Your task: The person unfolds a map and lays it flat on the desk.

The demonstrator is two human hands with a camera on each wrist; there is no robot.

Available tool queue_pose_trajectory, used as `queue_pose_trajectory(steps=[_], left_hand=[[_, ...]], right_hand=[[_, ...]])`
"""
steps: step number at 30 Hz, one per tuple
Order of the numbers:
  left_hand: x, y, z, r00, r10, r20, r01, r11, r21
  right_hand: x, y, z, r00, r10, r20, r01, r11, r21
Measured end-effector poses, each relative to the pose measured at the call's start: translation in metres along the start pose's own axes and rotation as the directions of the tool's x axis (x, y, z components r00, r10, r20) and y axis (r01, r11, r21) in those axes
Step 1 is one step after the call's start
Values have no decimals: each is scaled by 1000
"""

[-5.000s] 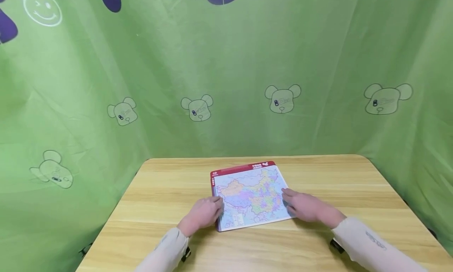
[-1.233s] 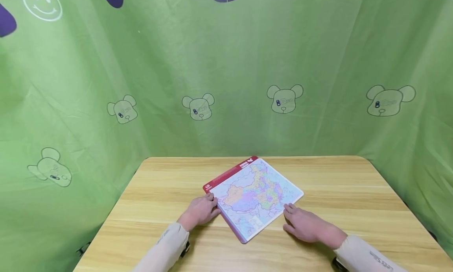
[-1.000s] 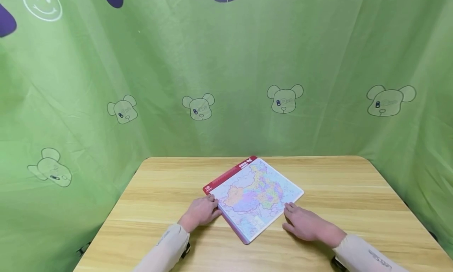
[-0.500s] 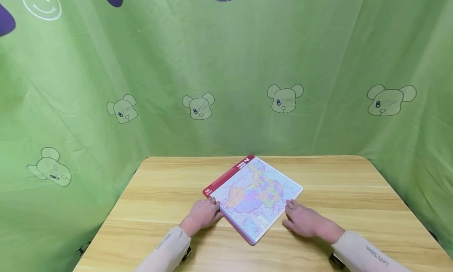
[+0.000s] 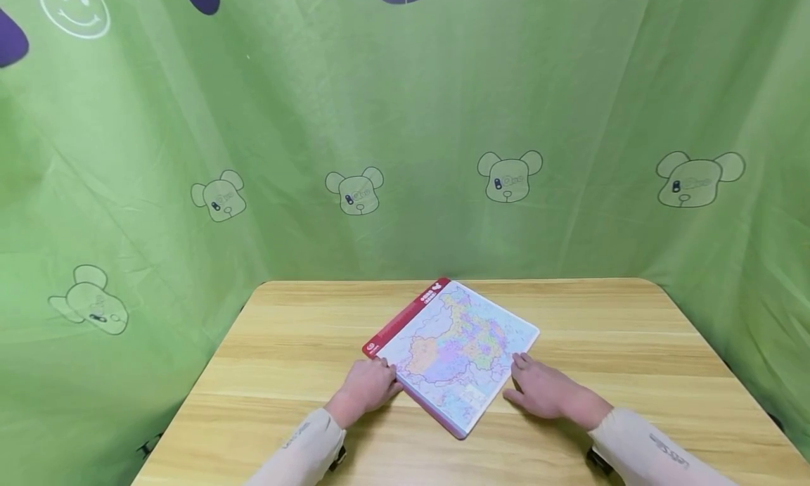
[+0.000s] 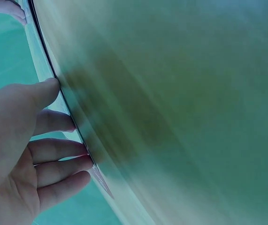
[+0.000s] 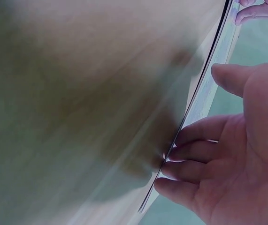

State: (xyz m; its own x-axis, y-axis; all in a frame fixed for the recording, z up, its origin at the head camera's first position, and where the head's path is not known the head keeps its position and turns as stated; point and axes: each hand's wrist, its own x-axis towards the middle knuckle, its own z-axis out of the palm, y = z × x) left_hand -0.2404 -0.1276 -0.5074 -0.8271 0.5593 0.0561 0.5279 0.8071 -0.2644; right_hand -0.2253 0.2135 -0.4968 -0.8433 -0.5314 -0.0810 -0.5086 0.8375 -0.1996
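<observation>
bare left hand (image 5: 367, 386) and bare right hand (image 5: 542, 389), apart, relaxed, unclamped, each touch a near edge of the thin, rectangular, multicoloured map board (image 5: 455, 356) between them; neither hand nearer. it lies skewed on the pale wood-grain table (image 5: 614, 331), corner toward the person, red strip (image 5: 406, 318) far left; long axis unclear.

Clock face set on head view. Right sleeve (image 5: 654, 452), 4 o'clock: dark print, apparently "LetsSlim", final letters doubtful. Left sleeve (image 5: 300, 447), 7 o'clock: print too blurred. Map board (image 5: 454, 356), red band (image 5: 405, 318) at its 10 o'clock: white characters, too small. Curtain (image 5: 418, 99): winking smiley (image 5: 74, 8), 10 o'clock; bear outline (image 5: 692, 181), 3 o'clock, lettering illegible.
</observation>
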Motion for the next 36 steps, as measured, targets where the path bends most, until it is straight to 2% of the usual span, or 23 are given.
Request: queue_pose_trajectory(steps=[9, 16, 23, 30, 36], left_hand=[[-3, 5, 1, 1000, -12, -22, 13, 1000, 23], [-6, 10, 0, 1000, -28, 5, 28, 998, 54], [-10, 14, 1, 999, -17, 36, 14, 998, 67], [-14, 16, -2, 1000, -1, -4, 1, 997, 75], [-15, 18, -2, 999, -14, 47, 10, 997, 75]], right_hand=[[4, -7, -2, 999, 47, -8, -47, 999, -5], [8, -7, -1, 998, 60, -11, -60, 998, -13], [9, -6, 2, 997, 74, -5, -74, 997, -14], [12, -5, 0, 998, 47, -34, -48, 998, -31], [12, -5, -2, 999, 47, -21, -47, 999, -25]])
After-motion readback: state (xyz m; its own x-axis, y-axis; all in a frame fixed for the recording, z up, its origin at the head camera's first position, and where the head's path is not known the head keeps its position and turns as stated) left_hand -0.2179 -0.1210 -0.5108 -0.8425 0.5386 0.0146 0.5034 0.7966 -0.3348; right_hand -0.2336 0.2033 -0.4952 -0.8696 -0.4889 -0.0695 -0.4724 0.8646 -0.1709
